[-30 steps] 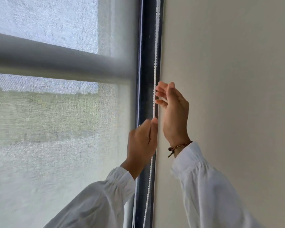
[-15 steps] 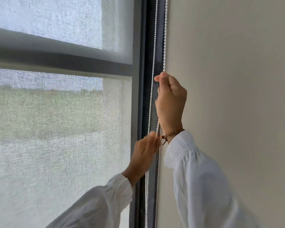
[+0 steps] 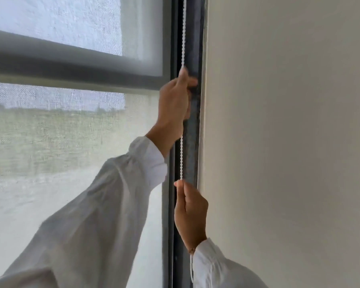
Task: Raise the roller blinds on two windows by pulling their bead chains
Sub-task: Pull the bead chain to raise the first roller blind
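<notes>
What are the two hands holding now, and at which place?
Both hold the white bead chain. The left hand grips it higher up, near the window's crossbar; the right hand pinches it lower down with the fingers.

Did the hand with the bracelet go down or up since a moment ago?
Yes, down. The right hand gripped the bead chain level with the window's crossbar before; now it pinches the chain well below it, beneath the left hand.

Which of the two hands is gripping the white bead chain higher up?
The left hand, closed on the white bead chain near the grey crossbar; the right hand pinches it lower.
</notes>
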The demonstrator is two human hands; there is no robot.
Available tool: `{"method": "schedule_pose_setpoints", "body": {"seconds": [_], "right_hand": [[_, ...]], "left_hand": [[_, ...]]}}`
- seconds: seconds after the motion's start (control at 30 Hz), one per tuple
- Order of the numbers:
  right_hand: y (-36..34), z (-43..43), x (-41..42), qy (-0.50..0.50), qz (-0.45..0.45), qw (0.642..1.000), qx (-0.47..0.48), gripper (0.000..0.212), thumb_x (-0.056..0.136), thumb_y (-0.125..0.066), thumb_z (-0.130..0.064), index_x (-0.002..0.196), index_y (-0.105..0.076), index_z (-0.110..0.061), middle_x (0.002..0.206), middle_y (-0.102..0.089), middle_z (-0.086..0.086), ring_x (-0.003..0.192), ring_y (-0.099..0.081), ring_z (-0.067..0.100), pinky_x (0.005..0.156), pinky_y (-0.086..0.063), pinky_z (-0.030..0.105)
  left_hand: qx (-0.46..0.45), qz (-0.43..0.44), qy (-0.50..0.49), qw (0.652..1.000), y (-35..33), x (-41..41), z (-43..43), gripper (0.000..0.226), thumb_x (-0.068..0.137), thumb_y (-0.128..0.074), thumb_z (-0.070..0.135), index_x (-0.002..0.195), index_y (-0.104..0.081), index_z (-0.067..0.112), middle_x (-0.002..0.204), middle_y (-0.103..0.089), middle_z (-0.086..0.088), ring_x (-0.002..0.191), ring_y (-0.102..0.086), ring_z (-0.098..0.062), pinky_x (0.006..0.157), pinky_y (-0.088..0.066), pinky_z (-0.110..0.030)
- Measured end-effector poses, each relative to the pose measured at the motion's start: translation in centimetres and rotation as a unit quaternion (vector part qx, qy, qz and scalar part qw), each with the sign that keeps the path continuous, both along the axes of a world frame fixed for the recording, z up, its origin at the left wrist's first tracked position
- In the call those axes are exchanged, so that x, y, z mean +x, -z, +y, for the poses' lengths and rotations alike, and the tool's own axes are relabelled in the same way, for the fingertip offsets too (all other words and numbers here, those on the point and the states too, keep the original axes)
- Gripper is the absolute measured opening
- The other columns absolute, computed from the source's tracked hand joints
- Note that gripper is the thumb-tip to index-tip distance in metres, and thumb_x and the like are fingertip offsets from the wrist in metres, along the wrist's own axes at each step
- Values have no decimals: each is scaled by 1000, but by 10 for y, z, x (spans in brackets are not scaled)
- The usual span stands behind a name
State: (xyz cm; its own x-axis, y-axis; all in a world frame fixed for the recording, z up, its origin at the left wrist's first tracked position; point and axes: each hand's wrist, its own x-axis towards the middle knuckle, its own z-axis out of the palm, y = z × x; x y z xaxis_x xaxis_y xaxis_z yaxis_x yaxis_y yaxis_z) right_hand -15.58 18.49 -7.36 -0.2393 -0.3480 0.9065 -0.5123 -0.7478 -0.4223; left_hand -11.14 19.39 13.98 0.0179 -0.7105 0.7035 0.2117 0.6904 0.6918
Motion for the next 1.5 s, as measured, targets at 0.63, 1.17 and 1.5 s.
{"method": "schedule_pose_setpoints", "body": {"seconds": [0.63,1.17,1.5], "right_hand": [[-182,11,-20,-444,-204,862,134,30,98,-37,-22,118,-50,-3,99,-63,11,89,-65,24,83,-55,38],[-140,14,-17,-52,-150,985,-64,28,92,-44,-21,90,-68,-7,62,-50,-19,52,-49,-8,56,-35,5],[-19,-1,-21,-12,-64,998,-12,33,93,-39,-28,87,-65,-9,78,-71,4,79,-59,6,69,-45,7]], "left_hand": [[-23,-45,-150,987,144,-8,2,42,94,-42,28,52,-40,20,47,-39,2,47,-36,-13,45,-28,-28],[99,-77,93,988,155,21,-26,57,88,-26,48,120,-49,8,100,-59,-8,96,-59,-15,92,-46,-31],[15,12,109,994,13,-1,-7,26,95,-39,33,102,-55,14,84,-62,1,70,-62,-10,62,-50,-20]]}}
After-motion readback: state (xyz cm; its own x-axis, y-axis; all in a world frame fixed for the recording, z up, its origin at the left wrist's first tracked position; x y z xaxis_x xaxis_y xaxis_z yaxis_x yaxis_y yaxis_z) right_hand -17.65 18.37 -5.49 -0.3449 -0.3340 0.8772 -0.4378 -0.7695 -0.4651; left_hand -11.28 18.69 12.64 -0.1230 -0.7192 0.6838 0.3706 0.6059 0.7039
